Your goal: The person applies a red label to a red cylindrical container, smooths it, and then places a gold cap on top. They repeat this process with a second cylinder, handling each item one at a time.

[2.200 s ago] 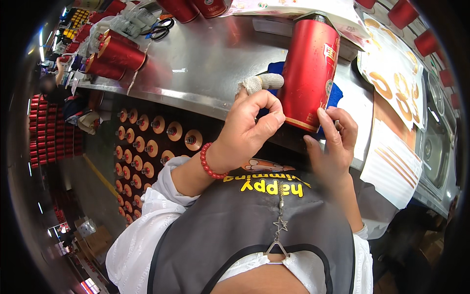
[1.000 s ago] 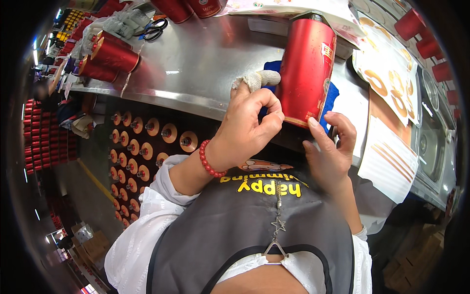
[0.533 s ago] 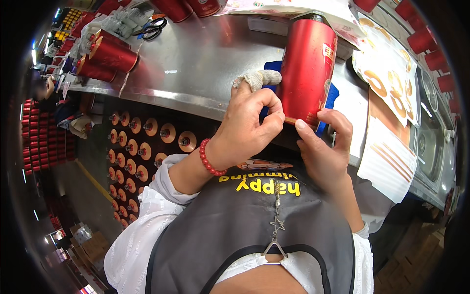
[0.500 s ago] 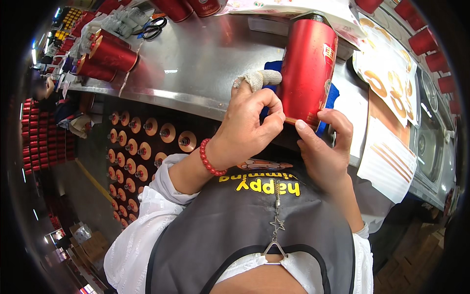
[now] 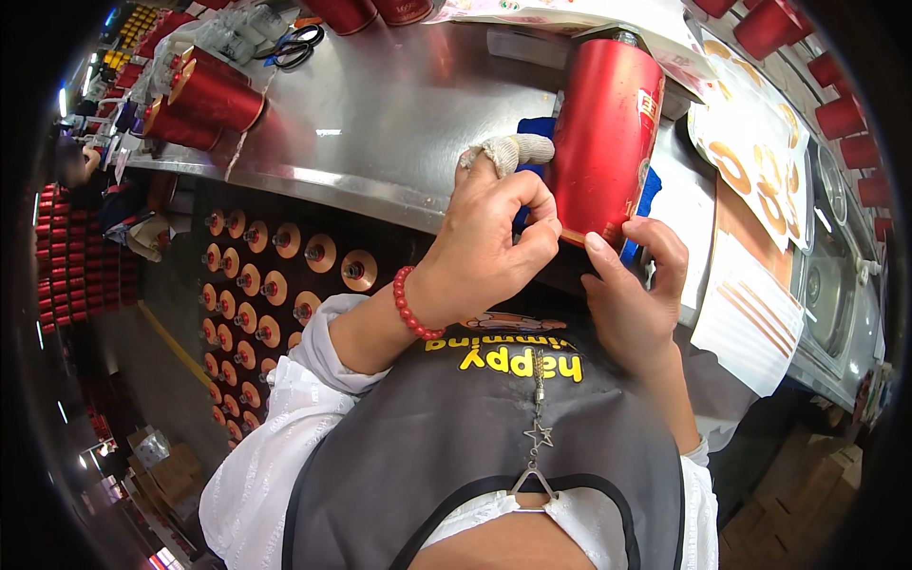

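Observation:
A glossy red bottle [image 5: 606, 133] lies on a blue cloth [image 5: 650, 192] at the bench's front edge, its neck pointing away and its base toward me. A thin gold band [image 5: 573, 237] runs along the rim of that base. My left hand [image 5: 499, 233] is closed in a pinch at the left of the base; whatever sits between its fingertips is hidden. Pale knitted covers are on some of its fingers, one of them against the bottle's side. My right hand [image 5: 638, 285] has thumb and index finger pressed on the right part of the base rim.
Sheets of gold ring-shaped stickers [image 5: 750, 166] and a white sheet with brown strips [image 5: 750, 313] lie to the right. Black scissors [image 5: 297, 46] and red bottles [image 5: 214, 95] are at the far left. Below the bench stand rows of bottles with gold tops [image 5: 271, 285].
The view has shifted slightly. Both hands keep nearly the same hold at the bottle's base, and the bottle stays where it lies on the cloth.

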A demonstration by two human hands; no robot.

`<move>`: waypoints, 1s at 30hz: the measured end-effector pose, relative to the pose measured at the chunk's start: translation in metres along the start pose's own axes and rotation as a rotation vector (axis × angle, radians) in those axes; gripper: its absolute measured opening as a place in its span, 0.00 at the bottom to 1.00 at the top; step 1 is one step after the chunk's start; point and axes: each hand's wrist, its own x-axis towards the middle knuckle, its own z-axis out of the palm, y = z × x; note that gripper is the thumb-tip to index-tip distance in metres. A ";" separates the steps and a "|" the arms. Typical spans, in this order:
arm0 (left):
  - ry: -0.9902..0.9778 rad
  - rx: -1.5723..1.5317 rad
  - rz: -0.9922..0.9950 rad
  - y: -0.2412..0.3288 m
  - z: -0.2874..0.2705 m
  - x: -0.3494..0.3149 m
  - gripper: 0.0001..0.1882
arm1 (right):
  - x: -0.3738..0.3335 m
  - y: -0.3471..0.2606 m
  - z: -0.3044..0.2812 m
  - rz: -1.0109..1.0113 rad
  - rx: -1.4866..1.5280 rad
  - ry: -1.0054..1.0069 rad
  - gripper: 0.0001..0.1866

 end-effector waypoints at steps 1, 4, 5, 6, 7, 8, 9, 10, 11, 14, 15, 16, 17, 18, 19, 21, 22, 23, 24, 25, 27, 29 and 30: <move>0.010 -0.001 0.005 -0.001 0.001 0.000 0.05 | 0.000 0.000 0.000 -0.001 -0.002 -0.002 0.31; -0.011 0.057 -0.012 -0.002 -0.002 -0.001 0.06 | -0.001 0.000 0.001 -0.001 0.001 -0.006 0.31; -0.014 0.034 -0.036 -0.004 -0.004 -0.002 0.07 | -0.001 0.000 0.001 0.002 0.005 -0.006 0.31; -0.014 0.009 -0.062 -0.008 -0.006 -0.005 0.09 | 0.000 0.000 0.001 0.003 0.009 -0.008 0.31; -0.015 -0.016 -0.086 -0.011 -0.006 -0.008 0.12 | 0.000 -0.001 0.000 -0.004 -0.001 -0.009 0.31; 0.016 0.006 -0.046 -0.013 -0.004 -0.011 0.16 | 0.001 -0.002 -0.001 -0.012 -0.012 -0.009 0.31; 0.047 0.029 -0.007 -0.014 0.000 -0.014 0.20 | 0.002 -0.003 -0.001 -0.018 -0.021 -0.010 0.31; 0.077 0.053 0.032 -0.017 0.003 -0.018 0.25 | 0.003 -0.004 -0.001 -0.023 -0.028 -0.016 0.31; 0.052 0.136 0.084 -0.024 0.005 -0.018 0.29 | 0.004 -0.005 0.000 -0.029 -0.035 -0.021 0.31; 0.029 0.372 0.257 -0.041 0.005 -0.010 0.38 | 0.005 -0.004 -0.001 -0.045 -0.063 -0.024 0.31; 0.029 0.427 0.285 -0.038 0.002 -0.009 0.38 | 0.004 -0.004 -0.002 -0.046 -0.073 -0.024 0.31; 0.030 0.481 0.314 -0.034 0.000 -0.008 0.38 | 0.005 -0.004 -0.004 -0.046 -0.087 -0.023 0.31; 0.030 0.536 0.341 -0.032 -0.001 -0.007 0.37 | 0.005 -0.004 -0.005 -0.046 -0.101 -0.021 0.31; 0.052 0.533 0.358 -0.030 -0.001 -0.005 0.38 | 0.005 -0.004 -0.006 -0.044 -0.116 -0.016 0.31; 0.073 0.529 0.375 -0.029 0.000 -0.004 0.39 | 0.004 -0.004 -0.005 -0.032 -0.092 0.001 0.30; 0.089 0.516 0.379 -0.028 0.002 -0.004 0.39 | 0.001 -0.004 0.002 -0.005 -0.044 0.038 0.30; 0.084 0.506 0.366 -0.029 0.001 -0.005 0.38 | 0.004 -0.005 0.002 -0.026 -0.067 0.014 0.30; 0.078 0.497 0.353 -0.029 0.001 -0.006 0.38 | 0.009 -0.007 0.000 -0.046 -0.090 -0.010 0.30; 0.076 0.478 0.351 -0.030 0.002 -0.006 0.38 | 0.011 -0.008 -0.002 -0.068 -0.110 -0.033 0.30; 0.074 0.460 0.349 -0.033 0.002 -0.006 0.39 | 0.011 -0.008 -0.002 -0.071 -0.104 -0.033 0.30; 0.037 0.327 0.313 -0.034 0.000 -0.006 0.40 | 0.011 -0.006 -0.005 -0.079 -0.094 -0.031 0.30; -0.033 0.099 0.244 -0.033 -0.007 -0.006 0.41 | 0.006 -0.004 -0.011 -0.012 -0.083 -0.036 0.29; -0.050 -0.036 0.203 -0.035 -0.005 -0.006 0.38 | 0.004 -0.004 -0.012 0.022 -0.072 -0.038 0.29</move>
